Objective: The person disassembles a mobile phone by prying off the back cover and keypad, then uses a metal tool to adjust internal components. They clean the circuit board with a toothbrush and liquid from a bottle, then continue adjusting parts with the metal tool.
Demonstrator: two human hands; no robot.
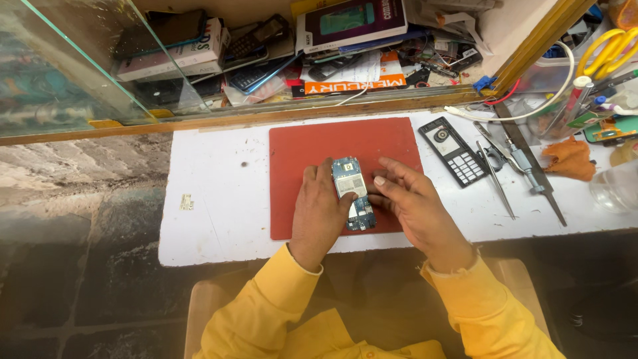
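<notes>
you sit at a white table (pixel 219 219) with an opened phone's blue circuit board (pixel 354 193) lying on a red mat (pixel 312 149); your left hand (pixel 319 213) clasps its left edge, grip closed on it, and your right hand (pixel 409 199) presses fingertips (pixel 379 181) to its right edge, grip closed there too. the step in hand looks like working the board by hand, and the next move likely calls for a steady hold, with the black keypad cover (pixel 454 151) and tweezers (pixel 495 176) lying to your right.

Colours on the repair bench

A blue circuit board (pixel 353 193) lay on a red mat (pixel 312 146); black keypad cover (pixel 454 151), orange cloth (pixel 569 158), yellow scissors (pixel 608 48).
</notes>
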